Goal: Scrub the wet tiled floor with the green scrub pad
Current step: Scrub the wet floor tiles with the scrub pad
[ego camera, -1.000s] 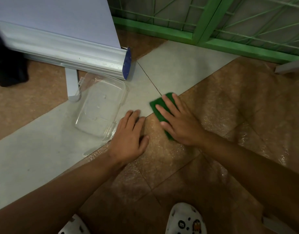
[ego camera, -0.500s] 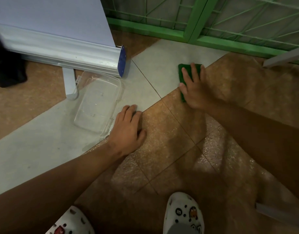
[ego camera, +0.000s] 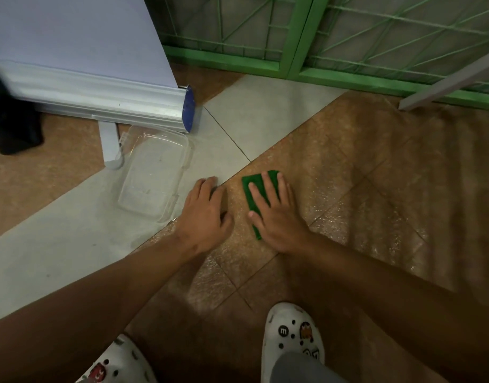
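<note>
One flat green rectangular scrub pad (ego camera: 253, 192) lies near centre. Two bare hands show: the left hand (ego camera: 207, 217) and, at its 3 o'clock, the right hand (ego camera: 276, 214). One clear rectangular plastic container (ego camera: 154, 172) sits at 10 o'clock. Two white perforated clogs appear, at 7 o'clock (ego camera: 119, 363) and 5 o'clock (ego camera: 291, 335). One silver roll-up banner base (ego camera: 99, 98) lies at 11 o'clock.

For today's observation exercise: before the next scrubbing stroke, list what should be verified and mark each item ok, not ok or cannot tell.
1. Right hand flat on the green scrub pad: ok.
2. Pad lies on the brown tile: ok.
3. Tile wet, glistening: ok.
4. Left hand braced on the floor, off the pad: ok.
5. Clear plastic container apart from the pad: ok.
6. Dirt remaining under the pad: cannot tell.
</note>
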`<state>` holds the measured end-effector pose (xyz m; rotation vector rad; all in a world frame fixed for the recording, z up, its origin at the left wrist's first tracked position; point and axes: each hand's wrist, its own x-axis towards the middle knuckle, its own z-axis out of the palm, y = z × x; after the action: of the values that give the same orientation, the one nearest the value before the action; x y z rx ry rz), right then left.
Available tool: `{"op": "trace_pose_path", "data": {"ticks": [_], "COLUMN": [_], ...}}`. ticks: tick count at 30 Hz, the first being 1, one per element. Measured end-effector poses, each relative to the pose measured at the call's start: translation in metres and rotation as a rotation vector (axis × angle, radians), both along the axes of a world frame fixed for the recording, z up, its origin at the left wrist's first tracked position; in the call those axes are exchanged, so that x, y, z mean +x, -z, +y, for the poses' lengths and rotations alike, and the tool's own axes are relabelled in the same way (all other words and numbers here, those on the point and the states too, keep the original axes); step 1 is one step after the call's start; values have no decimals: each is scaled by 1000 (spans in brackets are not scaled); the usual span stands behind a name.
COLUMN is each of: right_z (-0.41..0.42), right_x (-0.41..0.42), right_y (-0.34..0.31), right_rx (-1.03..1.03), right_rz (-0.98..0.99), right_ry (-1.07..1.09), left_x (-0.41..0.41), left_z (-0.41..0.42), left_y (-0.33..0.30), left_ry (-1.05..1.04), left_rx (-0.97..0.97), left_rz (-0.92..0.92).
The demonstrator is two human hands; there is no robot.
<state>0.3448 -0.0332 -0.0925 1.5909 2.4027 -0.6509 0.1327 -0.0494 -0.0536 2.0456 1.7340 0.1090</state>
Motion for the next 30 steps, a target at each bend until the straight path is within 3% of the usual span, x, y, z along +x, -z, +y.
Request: {"op": "trace_pose_path", "data": {"ticks": [7, 12, 14, 22, 30], "right_z": [-47, -40, -35, -38, -50], "right_x": [10, 35, 40, 24, 20], "right_y": [-34, -52, -53, -42, -43], "right_rx": [-265, -133, -107, -66, -40], "right_rz": [195, 335, 277, 131, 231], "right_ry": [101, 405, 497, 430, 425], "left_x": [20, 39, 45, 65, 69], "left_z": [-21, -35, -38, -35, -40], "left_y": [-6, -10, -12, -11, -9], "left_ry": [36, -51, -100, -274, -314], "left_rx": [-9, -83, -132, -231, -208], "left_rz": [16, -3, -39, -127, -272]}}
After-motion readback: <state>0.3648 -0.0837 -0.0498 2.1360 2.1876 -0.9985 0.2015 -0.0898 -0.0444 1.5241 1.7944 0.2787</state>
